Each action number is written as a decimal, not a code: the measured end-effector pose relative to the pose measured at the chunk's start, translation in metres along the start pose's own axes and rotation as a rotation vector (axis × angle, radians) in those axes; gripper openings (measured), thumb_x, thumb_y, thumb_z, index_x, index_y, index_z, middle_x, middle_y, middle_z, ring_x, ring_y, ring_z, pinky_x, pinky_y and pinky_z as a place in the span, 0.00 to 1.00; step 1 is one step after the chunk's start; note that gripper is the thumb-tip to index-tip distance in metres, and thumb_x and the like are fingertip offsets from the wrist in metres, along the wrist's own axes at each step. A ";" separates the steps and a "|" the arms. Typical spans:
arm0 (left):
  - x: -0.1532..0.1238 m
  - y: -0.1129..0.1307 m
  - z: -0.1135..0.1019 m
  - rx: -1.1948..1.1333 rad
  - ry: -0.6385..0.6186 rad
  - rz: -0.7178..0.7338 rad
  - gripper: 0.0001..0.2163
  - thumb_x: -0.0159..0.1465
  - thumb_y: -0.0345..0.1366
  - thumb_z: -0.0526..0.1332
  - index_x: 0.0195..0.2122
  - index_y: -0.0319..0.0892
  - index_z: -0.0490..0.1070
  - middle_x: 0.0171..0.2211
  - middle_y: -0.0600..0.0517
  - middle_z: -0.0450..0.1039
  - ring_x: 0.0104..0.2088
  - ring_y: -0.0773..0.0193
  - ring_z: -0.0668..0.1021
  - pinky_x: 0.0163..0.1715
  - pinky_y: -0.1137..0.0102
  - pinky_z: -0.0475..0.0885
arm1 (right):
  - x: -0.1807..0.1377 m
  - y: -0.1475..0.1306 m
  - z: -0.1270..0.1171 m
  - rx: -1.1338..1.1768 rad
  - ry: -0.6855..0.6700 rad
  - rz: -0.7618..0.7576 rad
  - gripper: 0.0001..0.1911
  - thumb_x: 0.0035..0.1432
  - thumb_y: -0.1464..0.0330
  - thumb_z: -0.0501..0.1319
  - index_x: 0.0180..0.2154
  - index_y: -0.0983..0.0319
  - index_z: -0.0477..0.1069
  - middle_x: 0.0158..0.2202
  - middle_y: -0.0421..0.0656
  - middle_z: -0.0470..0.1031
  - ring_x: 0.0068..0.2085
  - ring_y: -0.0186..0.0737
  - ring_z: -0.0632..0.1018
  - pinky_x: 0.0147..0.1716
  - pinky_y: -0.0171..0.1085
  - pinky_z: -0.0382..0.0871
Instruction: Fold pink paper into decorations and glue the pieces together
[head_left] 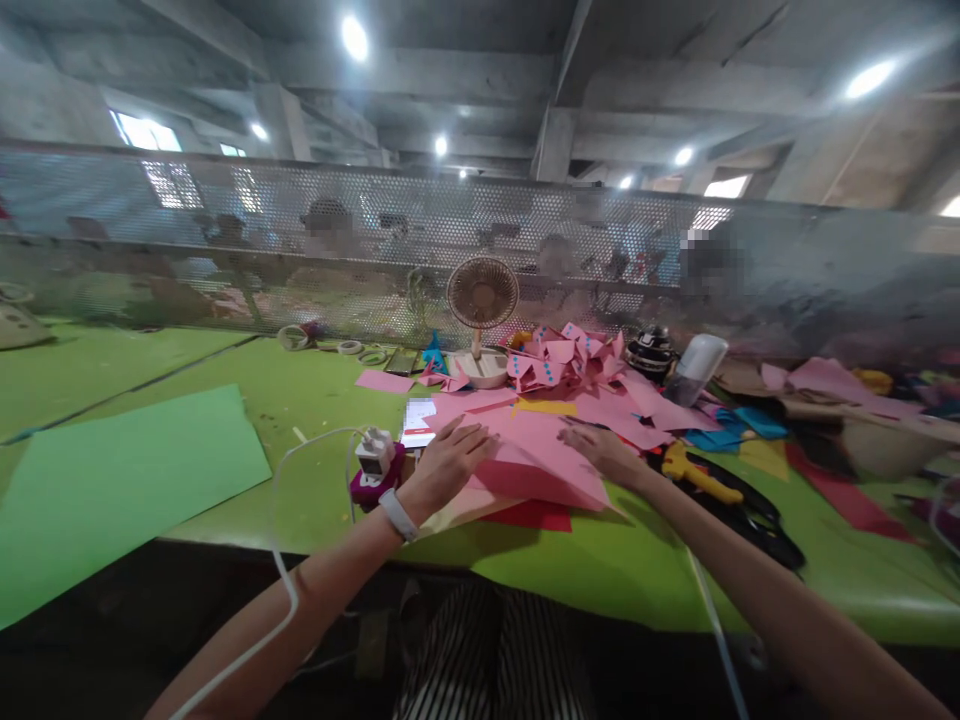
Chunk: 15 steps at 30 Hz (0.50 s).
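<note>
My left hand (448, 462) lies flat on a pink paper sheet (540, 455) with its fingers stretched out, a white band on the wrist. My right hand (604, 452) presses flat on the same pink sheet a little to the right, fingers spread. The sheet tops a stack of coloured paper with a red sheet (534, 516) showing underneath at the table's near edge.
A large green sheet (112, 485) lies at the left on the green table (600, 570). A small fan (482, 305), folded pink paper pieces (566, 360), a white charger (374, 452) with cable, a yellow-handled tool (694, 472) and a mesh partition (300, 240) stand around.
</note>
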<state>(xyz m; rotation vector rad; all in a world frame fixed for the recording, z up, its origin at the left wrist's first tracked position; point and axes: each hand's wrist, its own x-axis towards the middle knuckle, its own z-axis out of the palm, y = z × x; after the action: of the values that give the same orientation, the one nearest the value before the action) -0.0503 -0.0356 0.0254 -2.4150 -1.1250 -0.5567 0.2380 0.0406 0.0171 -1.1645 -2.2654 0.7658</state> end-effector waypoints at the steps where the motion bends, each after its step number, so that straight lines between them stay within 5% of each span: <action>1: -0.001 -0.001 -0.002 0.006 0.042 0.011 0.16 0.67 0.30 0.47 0.55 0.44 0.62 0.52 0.48 0.68 0.55 0.62 0.66 0.58 0.57 0.54 | 0.004 0.005 -0.002 0.117 -0.004 0.086 0.23 0.57 0.50 0.50 0.38 0.60 0.70 0.42 0.48 0.74 0.44 0.47 0.73 0.45 0.47 0.67; 8: 0.005 -0.002 -0.009 0.014 0.200 0.092 0.19 0.66 0.29 0.50 0.58 0.48 0.58 0.58 0.51 0.61 0.59 0.62 0.61 0.61 0.53 0.48 | 0.016 0.012 0.009 0.684 -0.235 0.494 0.26 0.51 0.48 0.57 0.38 0.64 0.67 0.40 0.52 0.75 0.35 0.40 0.78 0.41 0.44 0.72; 15: 0.020 -0.006 -0.017 -0.015 0.400 0.063 0.22 0.64 0.32 0.56 0.58 0.56 0.55 0.58 0.54 0.61 0.59 0.62 0.61 0.60 0.51 0.50 | -0.002 -0.013 0.021 1.049 -0.387 0.553 0.25 0.56 0.49 0.52 0.44 0.63 0.63 0.34 0.46 0.75 0.33 0.38 0.78 0.39 0.43 0.71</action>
<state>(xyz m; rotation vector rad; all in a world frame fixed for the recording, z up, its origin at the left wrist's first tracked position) -0.0457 -0.0285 0.0515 -2.2059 -0.8720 -0.9757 0.2188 0.0269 0.0099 -1.1063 -1.3204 2.1809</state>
